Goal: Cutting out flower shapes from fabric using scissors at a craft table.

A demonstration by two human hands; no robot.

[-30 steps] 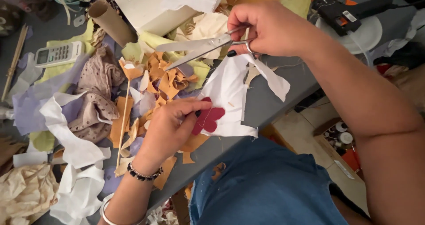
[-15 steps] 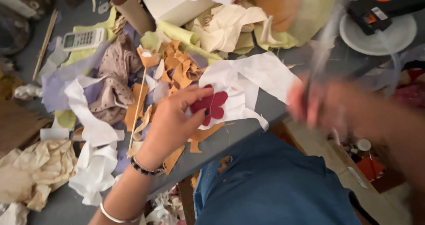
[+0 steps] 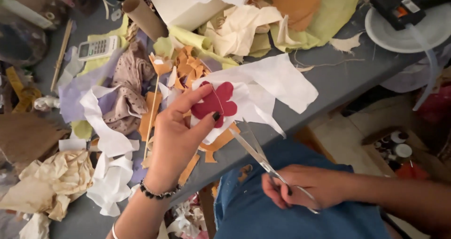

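I see my left hand [image 3: 176, 135] clenched on a dark red flower-shaped cutout [image 3: 214, 102], thumb and fingers pinching it at its near-left edge, so the cutout sticks out to the right of the hand, over white paper scraps [image 3: 277, 81] on the grey table [image 3: 338, 79]. My right hand [image 3: 305, 187] sits nearer, down at my lap, grasping the scissors [image 3: 263, 161] by the handles; their blades point up and left, tips just near the cutout but not touching it.
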